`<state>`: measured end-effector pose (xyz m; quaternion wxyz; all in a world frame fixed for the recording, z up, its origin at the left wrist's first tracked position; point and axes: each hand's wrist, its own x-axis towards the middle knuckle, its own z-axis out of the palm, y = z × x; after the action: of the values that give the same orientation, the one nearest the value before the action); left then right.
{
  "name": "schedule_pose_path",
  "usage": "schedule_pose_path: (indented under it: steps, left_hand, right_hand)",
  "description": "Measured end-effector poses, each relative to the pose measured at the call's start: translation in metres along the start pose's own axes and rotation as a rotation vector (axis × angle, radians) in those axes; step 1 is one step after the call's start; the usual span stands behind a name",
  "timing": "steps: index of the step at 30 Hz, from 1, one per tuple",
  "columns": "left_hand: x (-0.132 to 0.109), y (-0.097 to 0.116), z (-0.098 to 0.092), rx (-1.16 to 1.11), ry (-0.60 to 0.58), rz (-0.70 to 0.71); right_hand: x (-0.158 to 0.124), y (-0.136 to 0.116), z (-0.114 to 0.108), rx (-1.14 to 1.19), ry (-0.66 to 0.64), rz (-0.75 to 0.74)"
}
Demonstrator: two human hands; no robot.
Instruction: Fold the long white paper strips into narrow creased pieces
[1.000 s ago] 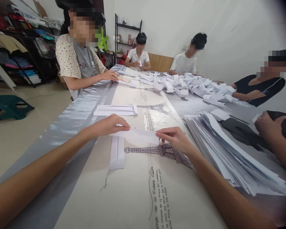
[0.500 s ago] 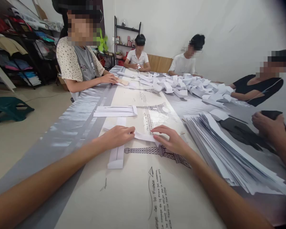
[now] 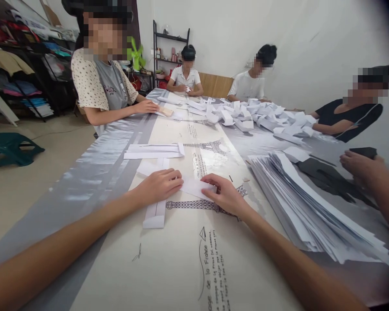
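Observation:
My left hand point(image 3: 160, 185) lies on the table with its fingers curled over the left end of a white paper strip point(image 3: 196, 186). At the strip's right end my right hand point(image 3: 224, 195) presses down with its fingers bent. The strip lies flat on a table cover printed with an Eiffel Tower point(image 3: 197, 205). A folded white strip point(image 3: 155, 214) runs lengthwise under my left hand toward me. Another stack of folded strips point(image 3: 154, 151) lies just beyond.
A large fanned pile of flat paper sheets point(image 3: 307, 207) lies at the right. A heap of folded white pieces point(image 3: 256, 116) sits mid-table. Several other people sit around the table; one person's hand point(image 3: 359, 166) is at the right edge. A green stool point(image 3: 9, 147) stands on the floor.
The strip, held up between my two hands, has come down flat onto the table. Both hands have moved closer together and now press on it.

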<state>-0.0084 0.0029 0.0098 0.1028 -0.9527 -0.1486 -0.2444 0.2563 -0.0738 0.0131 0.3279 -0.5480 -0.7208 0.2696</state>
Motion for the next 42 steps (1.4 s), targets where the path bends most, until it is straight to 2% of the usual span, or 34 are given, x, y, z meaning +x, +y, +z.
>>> schedule_pose_path:
  steps: [4,10,20,23,27,31,34,37,42]
  left_hand:
    - [-0.003,-0.002,0.007,-0.111,-0.031,-0.086]
    - [-0.002,-0.004,0.009,-0.137,0.019,-0.148]
    - [-0.004,-0.005,0.0,-0.102,-0.035,0.13]
    - [-0.003,-0.002,-0.004,-0.084,-0.025,0.157]
    - [0.0,0.003,-0.007,-0.001,-0.075,0.162]
    - [0.003,0.006,-0.011,-0.009,-0.131,0.122]
    - [0.004,-0.004,-0.018,-0.124,-0.179,0.144]
    - [-0.001,-0.027,-0.027,-0.223,-0.223,0.129]
    - [-0.014,-0.065,-0.034,-0.167,-0.207,0.082]
  right_hand:
    - [-0.002,0.0,0.001,-0.023,-0.001,0.007]
    - [-0.003,0.0,-0.006,-0.145,-0.105,-0.154]
    - [-0.004,-0.011,-0.03,-0.13,-0.305,-0.33]
    - [-0.005,-0.011,-0.026,-0.138,-0.296,-0.324]
    - [-0.004,-0.008,-0.015,-0.121,-0.232,-0.259]
    - [-0.006,-0.008,-0.014,-0.112,-0.273,-0.206]
    - [-0.007,-0.011,-0.02,-0.116,-0.315,-0.197]
    - [-0.007,-0.014,-0.025,-0.141,-0.348,-0.228]
    - [-0.009,-0.016,-0.026,-0.193,-0.353,-0.264]
